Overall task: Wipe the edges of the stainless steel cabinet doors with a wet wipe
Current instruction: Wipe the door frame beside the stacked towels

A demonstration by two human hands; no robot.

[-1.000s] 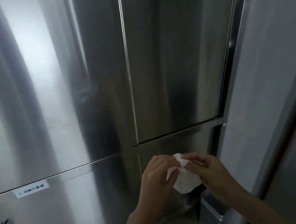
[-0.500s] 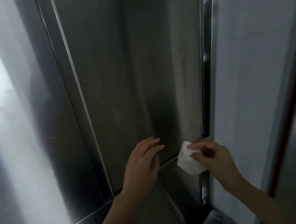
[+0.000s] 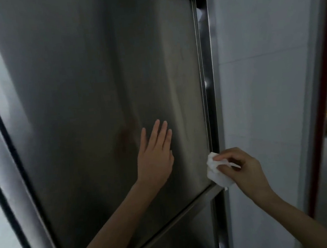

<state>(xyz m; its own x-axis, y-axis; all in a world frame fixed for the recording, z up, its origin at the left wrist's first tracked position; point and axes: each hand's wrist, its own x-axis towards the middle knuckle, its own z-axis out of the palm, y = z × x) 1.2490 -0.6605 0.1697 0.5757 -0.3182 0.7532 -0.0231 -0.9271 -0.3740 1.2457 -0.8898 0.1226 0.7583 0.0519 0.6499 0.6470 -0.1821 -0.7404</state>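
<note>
Wet wipe (image 3: 217, 173) is being pinched by right hand (image 3: 244, 168) against cabinet door (image 3: 94, 90) lower-right edge; left hand (image 3: 155, 155) is pressing flat, fingers straight.

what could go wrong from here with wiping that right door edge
1. The wet wipe is bunched into a wad in the right hand, so it may skim over the narrow gap beside the door's right edge and miss grime inside.
2. The left hand lies flat on the cabinet door, which could leave fresh prints on the steel.
</note>
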